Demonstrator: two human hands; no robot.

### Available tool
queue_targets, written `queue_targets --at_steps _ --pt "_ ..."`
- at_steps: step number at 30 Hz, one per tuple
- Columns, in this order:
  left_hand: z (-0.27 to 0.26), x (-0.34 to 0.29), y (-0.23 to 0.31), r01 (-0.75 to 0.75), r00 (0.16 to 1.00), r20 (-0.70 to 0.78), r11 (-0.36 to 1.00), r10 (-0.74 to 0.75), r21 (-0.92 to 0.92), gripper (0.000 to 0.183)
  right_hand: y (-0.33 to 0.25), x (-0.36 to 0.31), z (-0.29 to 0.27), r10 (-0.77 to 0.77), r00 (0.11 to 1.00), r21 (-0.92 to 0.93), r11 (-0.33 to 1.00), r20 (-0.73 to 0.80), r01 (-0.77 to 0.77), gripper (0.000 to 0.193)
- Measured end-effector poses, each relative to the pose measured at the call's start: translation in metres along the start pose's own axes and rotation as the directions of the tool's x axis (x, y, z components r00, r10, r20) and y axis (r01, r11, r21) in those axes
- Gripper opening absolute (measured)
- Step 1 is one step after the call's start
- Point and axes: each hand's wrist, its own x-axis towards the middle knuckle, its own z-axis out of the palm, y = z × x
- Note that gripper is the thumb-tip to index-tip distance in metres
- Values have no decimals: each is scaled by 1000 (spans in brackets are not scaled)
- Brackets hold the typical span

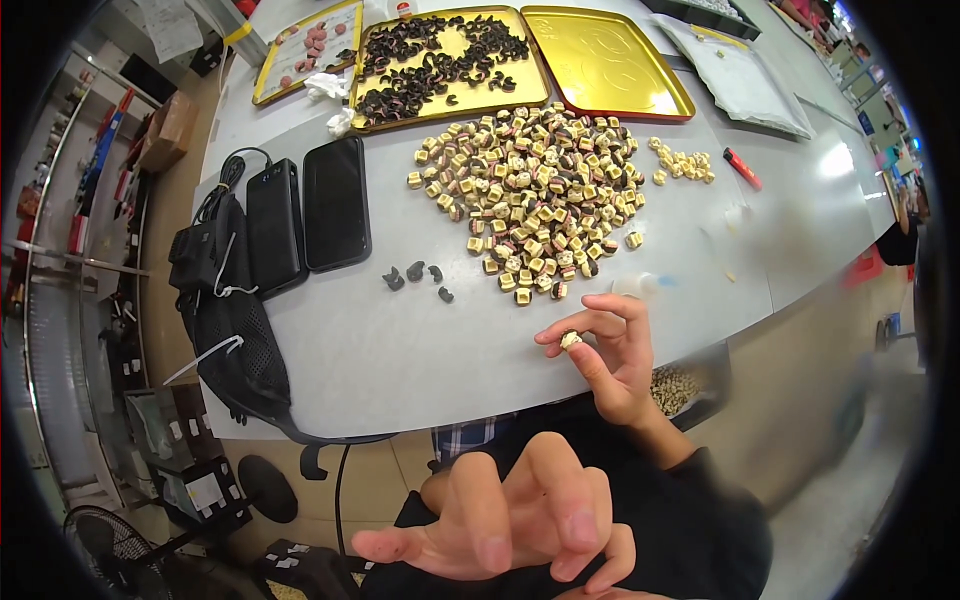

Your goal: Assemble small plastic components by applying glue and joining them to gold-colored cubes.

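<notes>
Head view: nearest, the left hand [530, 548] is spread, fingers loosely curled; beyond, I see the right hand [618, 362] pinching a small dark-and-cream piece [571, 340], fingertips suiting its size, above the counter [420, 355], before the similar heaped pieces [540, 195], presumably kept within reach.

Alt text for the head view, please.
The right hand pinches a small cream-and-dark piece at a grey table, the left hand loosely curled in the foreground. Beyond lie a heap of small pieces and golden trays.

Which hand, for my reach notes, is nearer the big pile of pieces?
Right: the right hand is below the pile; the left hand much lower, near the picture's bottom edge.
</notes>
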Motion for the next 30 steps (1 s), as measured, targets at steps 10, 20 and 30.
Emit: queue_targets --at_steps 10,20,30 --pt "-25 16 13 191 950 252 982 -183 -8 46 1 0 1 1 1000 13 1000 2 -1 45" --pt "-5 -12 -5 8 1000 -25 1000 -8 6 73 -1 0 0 -8 1000 7 1000 7 8 45" --pt "-20 11 14 130 966 219 991 -134 34 43 3 0 1 -4 1000 6 1000 20 3 45"
